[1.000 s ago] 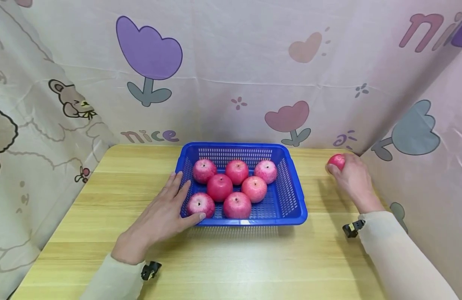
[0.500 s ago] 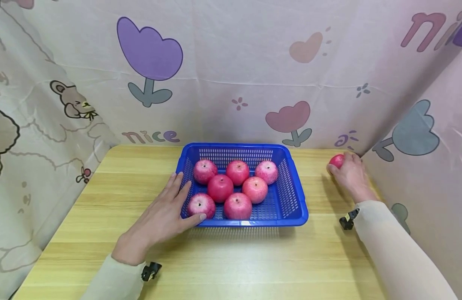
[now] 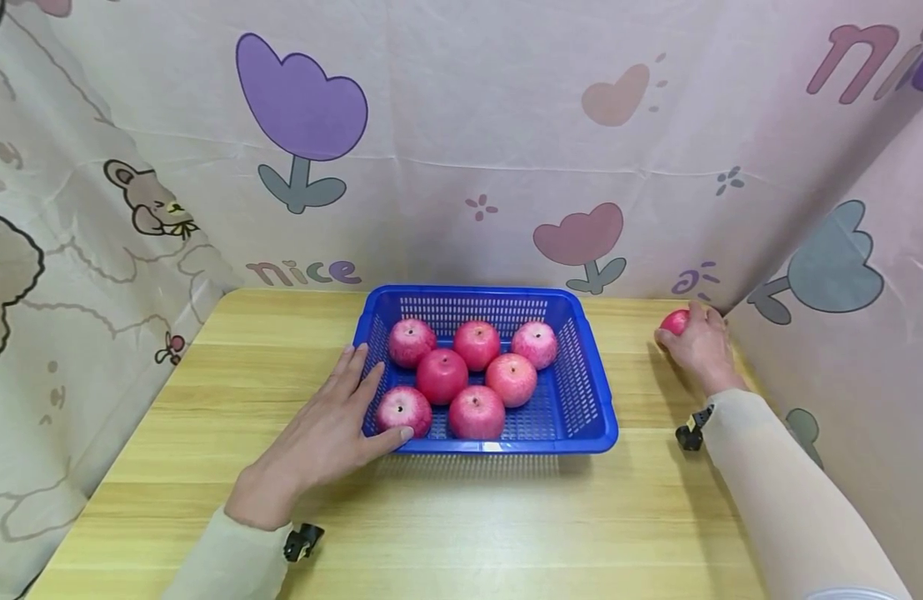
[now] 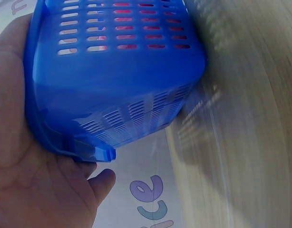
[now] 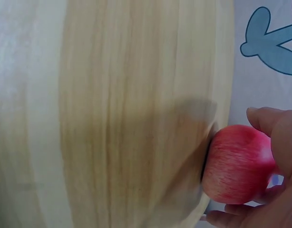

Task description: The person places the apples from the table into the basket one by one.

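Note:
A blue plastic basket (image 3: 499,447) with slotted sides stands on the wooden table and holds several red apples (image 3: 442,377). My left hand (image 3: 315,433) rests on the basket's near left corner, fingers spread along the left rim and thumb over the front rim. In the left wrist view the palm lies against the rim outside the basket (image 4: 112,71). At the table's far right corner my right hand (image 3: 703,346) grips a single red apple (image 3: 675,322). The right wrist view shows this apple (image 5: 238,164) low against the tabletop, with thumb and fingers around its sides.
The wooden table (image 3: 461,525) ends at a printed cloth (image 3: 446,125) hanging behind it. More cloth (image 3: 844,350) rises close beside the right hand, and another stretch (image 3: 64,375) hangs along the left edge.
My right hand and forearm have lowered slightly with the apple, down toward the table's far right corner. My left hand and the basket have stayed put; the view has shifted a little.

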A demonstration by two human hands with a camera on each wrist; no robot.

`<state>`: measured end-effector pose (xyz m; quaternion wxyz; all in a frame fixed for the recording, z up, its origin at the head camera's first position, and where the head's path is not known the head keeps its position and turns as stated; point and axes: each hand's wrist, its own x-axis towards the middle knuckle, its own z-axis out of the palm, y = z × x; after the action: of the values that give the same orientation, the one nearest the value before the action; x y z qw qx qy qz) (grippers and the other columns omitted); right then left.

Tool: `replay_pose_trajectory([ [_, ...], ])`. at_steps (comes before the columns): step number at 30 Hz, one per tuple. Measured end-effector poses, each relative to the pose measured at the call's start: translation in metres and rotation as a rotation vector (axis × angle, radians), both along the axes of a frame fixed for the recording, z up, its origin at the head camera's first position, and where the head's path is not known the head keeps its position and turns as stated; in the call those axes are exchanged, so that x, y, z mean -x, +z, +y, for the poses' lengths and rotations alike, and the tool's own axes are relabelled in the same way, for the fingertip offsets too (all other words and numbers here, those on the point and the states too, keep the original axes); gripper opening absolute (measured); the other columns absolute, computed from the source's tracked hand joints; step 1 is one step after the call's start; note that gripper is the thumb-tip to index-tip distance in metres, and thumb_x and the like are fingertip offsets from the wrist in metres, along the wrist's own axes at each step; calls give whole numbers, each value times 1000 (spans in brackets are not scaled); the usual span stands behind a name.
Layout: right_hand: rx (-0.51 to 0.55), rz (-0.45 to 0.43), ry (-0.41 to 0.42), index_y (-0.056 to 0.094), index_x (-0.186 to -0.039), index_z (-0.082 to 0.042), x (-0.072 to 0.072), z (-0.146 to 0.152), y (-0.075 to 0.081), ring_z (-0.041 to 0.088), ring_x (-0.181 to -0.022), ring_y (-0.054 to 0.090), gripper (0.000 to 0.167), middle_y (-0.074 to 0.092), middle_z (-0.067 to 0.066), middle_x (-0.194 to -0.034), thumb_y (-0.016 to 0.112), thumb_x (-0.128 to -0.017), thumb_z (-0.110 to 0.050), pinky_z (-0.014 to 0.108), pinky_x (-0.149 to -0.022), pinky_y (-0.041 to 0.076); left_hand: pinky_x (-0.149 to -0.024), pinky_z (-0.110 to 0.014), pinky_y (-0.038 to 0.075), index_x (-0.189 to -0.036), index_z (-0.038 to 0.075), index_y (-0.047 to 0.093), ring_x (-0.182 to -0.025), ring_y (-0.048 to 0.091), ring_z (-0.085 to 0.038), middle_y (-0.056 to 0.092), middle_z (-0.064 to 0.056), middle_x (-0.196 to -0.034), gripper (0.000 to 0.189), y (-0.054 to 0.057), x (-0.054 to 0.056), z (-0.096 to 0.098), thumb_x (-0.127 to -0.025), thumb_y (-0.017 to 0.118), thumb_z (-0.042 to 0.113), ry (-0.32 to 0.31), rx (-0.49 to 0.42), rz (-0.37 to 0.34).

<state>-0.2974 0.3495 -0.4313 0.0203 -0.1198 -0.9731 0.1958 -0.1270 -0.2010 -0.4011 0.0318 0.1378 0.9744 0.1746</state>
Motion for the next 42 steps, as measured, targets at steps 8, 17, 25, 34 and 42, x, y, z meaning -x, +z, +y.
replay_pose_trajectory([
  [8,7,-35,-20,12,-166,4,1,3,0,64,-140,30,91,12,42,-163,61,-102,-37,75,-115,33,-123,-67,25,-167,6,27,-165,-5,-37,-3,-14,-179,118,0,1,0,-87,45,91,4,2,-5],
  [17,28,-64,-29,18,-163,5,-7,-4,9,64,-131,39,91,25,46,-152,66,-97,-34,73,-112,39,-124,-66,24,-167,6,27,-165,-5,-37,-4,-14,-179,119,0,1,0,-87,45,92,0,9,-4],
  [25,8,-93,9,24,-156,11,-18,-13,14,60,-122,46,85,34,47,-143,65,-95,-32,71,-109,43,-123,-67,25,-167,7,28,-165,-4,-38,-3,-15,-179,119,0,0,0,-87,45,92,2,10,-5],
  [34,-10,-100,15,25,-157,9,-27,-17,7,59,-122,46,88,34,47,-145,67,-95,-37,72,-107,45,-123,-67,24,-167,8,28,-165,-4,-38,-2,-15,-179,117,-1,0,0,-87,46,92,4,12,-7],
  [42,-21,-93,20,27,-159,6,-33,-20,6,60,-124,44,87,36,45,-145,68,-97,-39,72,-107,46,-123,-67,24,-167,6,29,-165,-4,-38,-2,-16,-178,117,-1,1,0,-88,44,91,1,4,-1],
])
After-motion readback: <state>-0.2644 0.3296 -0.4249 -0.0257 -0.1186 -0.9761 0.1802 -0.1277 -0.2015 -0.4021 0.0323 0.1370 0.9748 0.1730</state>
